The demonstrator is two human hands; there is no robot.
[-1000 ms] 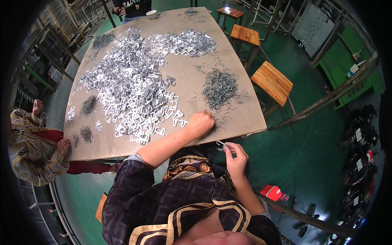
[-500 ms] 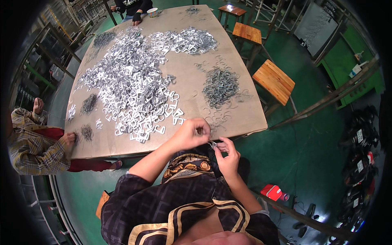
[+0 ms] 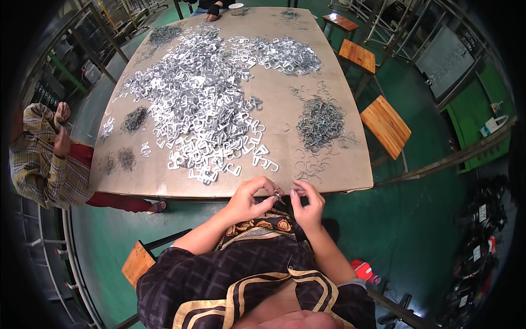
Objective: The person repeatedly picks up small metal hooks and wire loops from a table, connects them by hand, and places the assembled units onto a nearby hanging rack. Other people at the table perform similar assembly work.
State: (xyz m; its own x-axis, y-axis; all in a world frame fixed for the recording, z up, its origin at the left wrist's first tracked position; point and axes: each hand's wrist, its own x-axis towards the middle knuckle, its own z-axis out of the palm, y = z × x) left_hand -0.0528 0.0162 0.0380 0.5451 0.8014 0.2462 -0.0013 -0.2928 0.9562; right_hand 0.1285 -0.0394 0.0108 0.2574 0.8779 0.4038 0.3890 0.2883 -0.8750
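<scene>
At the table's near edge, my left hand (image 3: pixel 250 199) pinches a small shiny metal clip (image 3: pixel 278 194) between thumb and fingertips. Close beside it is my right hand (image 3: pixel 308 207), its thumb and fingertips drawn together; whatever they may hold is too small to make out. Beyond my hands a big heap of silvery bent metal clips (image 3: pixel 203 104) spreads over the brown-covered table (image 3: pixel 274 131). To the right of that heap lies a pile of thin, dark curved wire pieces (image 3: pixel 320 125), some of them scattered toward me.
Across the left corner stands a person in a plaid shirt (image 3: pixel 49 164), near small wire piles (image 3: pixel 127 159). Another person's gloved hand (image 3: pixel 212 13) rests at the far edge by a tub (image 3: pixel 236 9). Wooden stools (image 3: pixel 386 126) line the right side; one stool (image 3: pixel 137 264) is behind my left.
My hands have drawn slightly apart, and the left one has moved lower, now with the metal clip at its fingertips. The plaid-shirted person's hand has lifted off the table. The view has shifted.
</scene>
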